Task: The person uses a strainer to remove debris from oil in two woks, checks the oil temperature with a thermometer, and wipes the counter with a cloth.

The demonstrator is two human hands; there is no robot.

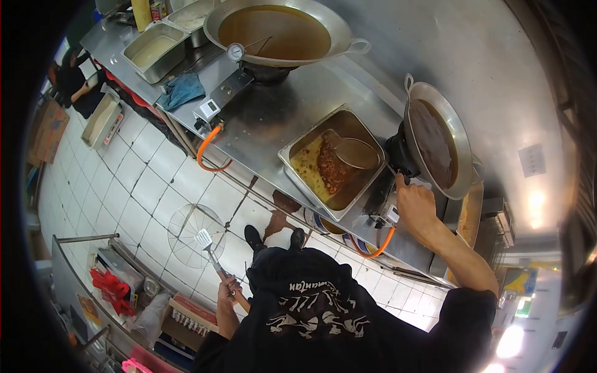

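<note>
My left hand (229,290) is wrapped round the handle of a slotted spatula (204,239), holding it out over the tiled floor with its metal blade up and away from me. My right hand (415,205) reaches to the burner (402,152) beneath the right wok (463,140), fingers curled in, one fingertip right at the burner's edge; what they grip, if anything, is hidden. Dark oil fills that wok. Left of the hand stands a deep steel pan (292,160) with yellow liquid, brown crumbs and a round strainer (357,153) in it.
A larger wok of oil (214,28) with a dial thermometer (235,52) sits at the back. Steel trays (155,71) and a blue cloth (182,91) lie left of it. Orange hoses (204,151) hang off the counter edge. A shelf (62,261) stands at lower left; another person (73,81) is far left.
</note>
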